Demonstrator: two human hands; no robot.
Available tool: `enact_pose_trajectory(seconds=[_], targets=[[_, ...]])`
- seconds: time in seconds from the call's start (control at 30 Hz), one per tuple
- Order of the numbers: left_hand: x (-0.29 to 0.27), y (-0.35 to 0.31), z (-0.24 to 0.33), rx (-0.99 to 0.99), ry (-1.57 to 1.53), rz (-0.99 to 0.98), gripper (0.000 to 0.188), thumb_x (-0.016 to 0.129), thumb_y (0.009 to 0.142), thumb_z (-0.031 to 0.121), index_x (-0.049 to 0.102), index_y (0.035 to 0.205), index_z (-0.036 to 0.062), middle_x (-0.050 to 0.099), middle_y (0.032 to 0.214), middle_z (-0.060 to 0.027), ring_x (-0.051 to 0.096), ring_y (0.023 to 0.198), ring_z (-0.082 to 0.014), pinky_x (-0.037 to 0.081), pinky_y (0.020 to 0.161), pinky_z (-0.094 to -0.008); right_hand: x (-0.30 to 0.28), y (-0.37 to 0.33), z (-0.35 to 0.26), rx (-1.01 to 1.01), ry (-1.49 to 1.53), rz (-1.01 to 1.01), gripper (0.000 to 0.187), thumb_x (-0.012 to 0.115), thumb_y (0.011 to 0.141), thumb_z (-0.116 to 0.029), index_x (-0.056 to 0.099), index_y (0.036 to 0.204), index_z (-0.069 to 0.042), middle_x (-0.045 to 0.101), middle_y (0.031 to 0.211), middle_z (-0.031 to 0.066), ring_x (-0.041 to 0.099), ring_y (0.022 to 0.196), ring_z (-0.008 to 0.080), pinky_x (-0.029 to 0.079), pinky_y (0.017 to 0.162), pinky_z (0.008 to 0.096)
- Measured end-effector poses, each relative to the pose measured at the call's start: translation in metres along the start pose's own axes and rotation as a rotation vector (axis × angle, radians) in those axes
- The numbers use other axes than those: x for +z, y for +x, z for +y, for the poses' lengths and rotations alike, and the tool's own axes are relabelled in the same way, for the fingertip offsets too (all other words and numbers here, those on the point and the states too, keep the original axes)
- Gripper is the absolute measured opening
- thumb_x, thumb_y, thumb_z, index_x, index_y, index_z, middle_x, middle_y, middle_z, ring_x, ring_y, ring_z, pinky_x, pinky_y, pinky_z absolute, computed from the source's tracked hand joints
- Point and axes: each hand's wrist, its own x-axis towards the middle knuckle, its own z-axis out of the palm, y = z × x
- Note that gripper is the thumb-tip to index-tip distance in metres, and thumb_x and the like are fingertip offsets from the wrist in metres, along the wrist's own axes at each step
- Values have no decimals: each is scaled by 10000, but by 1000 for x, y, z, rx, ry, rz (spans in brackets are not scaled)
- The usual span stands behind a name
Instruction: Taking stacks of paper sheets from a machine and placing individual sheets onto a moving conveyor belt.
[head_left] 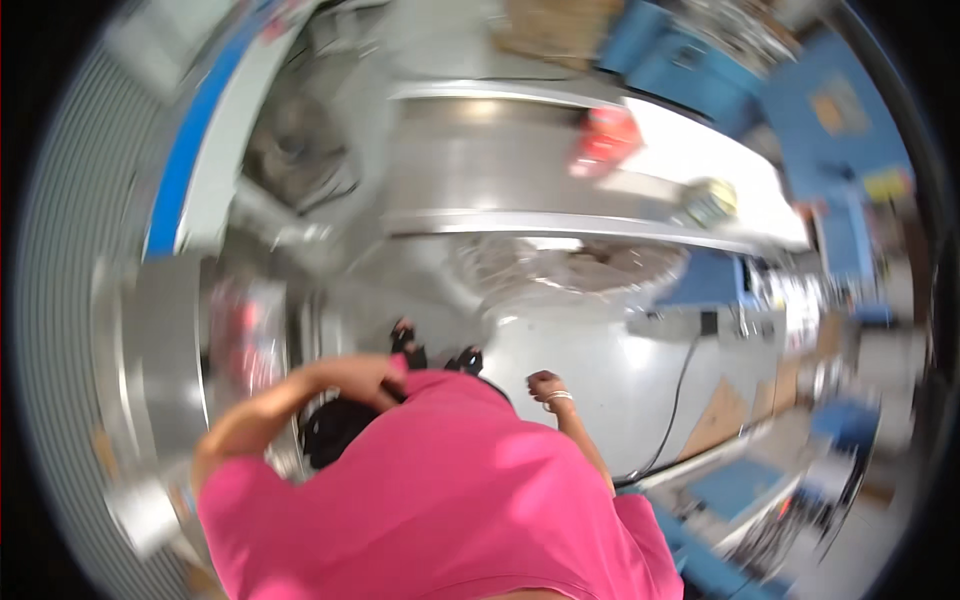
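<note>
My left hand (376, 379) is at my waist beside the hem of my pink shirt (450, 450); its fingers are smeared by motion and partly hidden by the cloth. Over the floor to the right hangs my right hand (545, 386), fingers curled in, with a light band (558, 398) round the wrist. Nothing shows in that hand. Ahead of me a long metal-topped bench (480, 150) carries a red package (606, 140) and a greenish container (709, 201). The container stands by the white surface (700, 150) at the bench's right end.
Clear plastic sheeting (570, 270) bulges below the bench. At my left, red items in clear wrap (245, 335) lie by a metal surface (160, 330). A black cable (681, 400) crosses the floor at right, near cardboard (715, 418). Blue bins (690, 65) stand far right.
</note>
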Motion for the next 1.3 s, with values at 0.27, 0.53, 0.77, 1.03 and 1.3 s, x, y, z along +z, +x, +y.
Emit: enact_pose_trajectory(seconds=[0.27,0.53,0.77,1.03,1.3], targets=[[-17,49,-34,-270,-534,90,284,681,828,226,663,1035,33,637,904,19,552,803,-78,452,746,-244,1,-56,-23,-161,277,-137,362,674,821,-374,623,1033,-84,637,905,32,612,785,131,520,644,285],[-21,59,-43,-318,-524,-77,429,621,899,273,566,1231,7,639,1082,-27,579,952,-107,459,844,-260,9,-38,10,-58,328,67,282,645,811,-258,638,1013,-62,640,871,36,614,741,144,503,598,298],[14,106,-59,-314,-376,298,268,572,934,253,648,978,0,638,820,11,557,741,-91,464,687,-272,1,6,30,-110,272,183,236,648,798,-228,640,948,-46,639,745,39,576,608,125,474,549,284],[-10,131,-86,-131,416,128,311,537,887,308,632,827,18,644,788,-194,629,740,-356,479,672,-438,-17,31,-3,-211,275,154,225,638,849,-228,627,978,-44,641,751,37,595,628,118,474,551,271],[-140,178,105,228,370,429,189,574,889,215,632,940,43,619,737,-89,581,675,-157,468,639,-301,-93,-56,-192,-608,514,-283,254,601,928,-207,583,1151,-87,634,882,-16,567,736,54,464,661,205]])
